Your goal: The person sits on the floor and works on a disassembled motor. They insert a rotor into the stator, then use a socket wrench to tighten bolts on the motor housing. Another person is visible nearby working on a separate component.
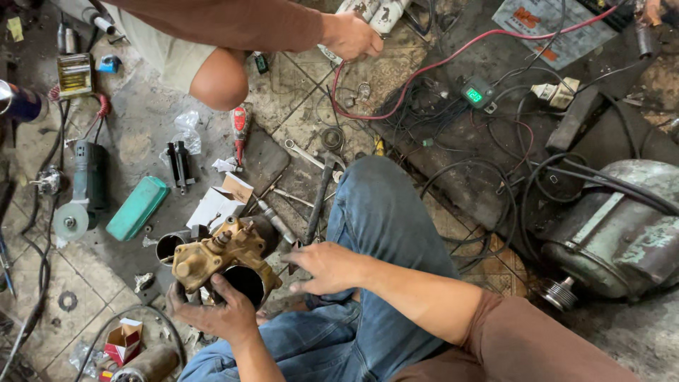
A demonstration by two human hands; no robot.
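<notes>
gripping one brass carburetor [225,258], left hand [212,311] fingers curl shut; right hand [327,267] fingers spread, near two screwdrivers [279,223].

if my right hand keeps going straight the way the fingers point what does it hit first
The right hand points left toward the brass-coloured metal housing that the left hand holds from below. It would likely meet that housing first, though the picture does not settle whether both sit at the same height.

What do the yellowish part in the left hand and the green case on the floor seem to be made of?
The yellowish part, held by the left hand, looks like cast metal, perhaps brass: dull golden surface, grimy, with bolts. The green case looks like plastic or painted metal: smooth, even colour, rounded edges; I cannot tell which.
</notes>
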